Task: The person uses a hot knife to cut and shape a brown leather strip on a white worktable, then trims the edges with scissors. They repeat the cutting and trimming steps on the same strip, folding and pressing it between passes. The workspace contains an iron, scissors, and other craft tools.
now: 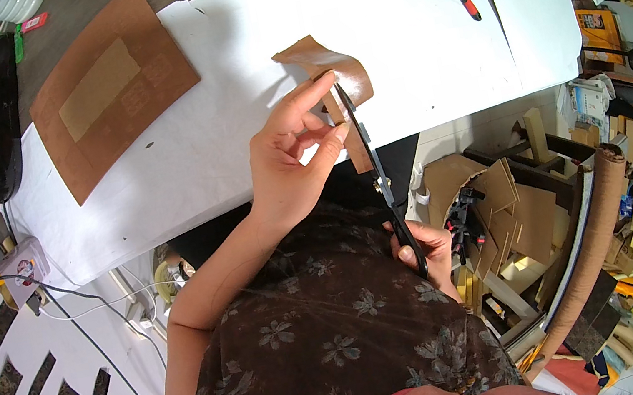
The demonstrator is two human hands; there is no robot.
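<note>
My left hand (pixel 281 157) pinches a small brown leather-like piece (pixel 350 73) between thumb and fingers near the front edge of the table. Its far end curls up and shines in the light. In my right hand (pixel 429 247), close to my body, are black-handled scissors (pixel 387 198), their blades pointing away from me. These blades lie along the piece, with a narrow strip (pixel 358 152) of it hanging on their left side. Exactly how far the blades are apart is hard to see.
White paper (pixel 425 43) covers the table. A larger brown sheet (pixel 112 140) with a paler rectangle lies at left, and a red-handled tool (pixel 466 4) at far right. Below the right edge stand cardboard scraps (pixel 533 227) and a brown roll (pixel 593 229). Cables (pixel 78 286) hang at left.
</note>
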